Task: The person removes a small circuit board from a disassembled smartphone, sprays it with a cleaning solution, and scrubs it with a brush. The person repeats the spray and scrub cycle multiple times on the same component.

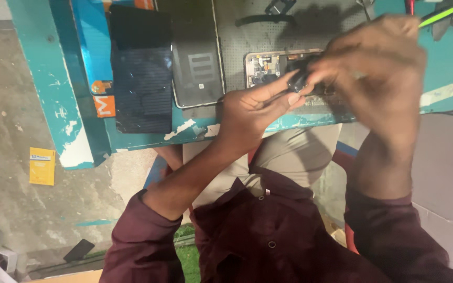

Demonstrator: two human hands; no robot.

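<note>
My left hand [252, 107] pinches a small dark part [298, 83] over the opened phone [268, 68] at the table [69, 105] edge. Right hand [378, 68] is blurred above it, grip state can't tell. I'd go slow w/ fingertips, keep the part level, phone flat.

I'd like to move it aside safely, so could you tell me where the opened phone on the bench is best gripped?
Probably by its two long edges near the camera end, coming from above. The opened phone lies flat with its circuit side up, so pinching the frame avoids the exposed parts. That end is bare, while the left hand and right hand crowd the other, pinching a small dark part.
</note>
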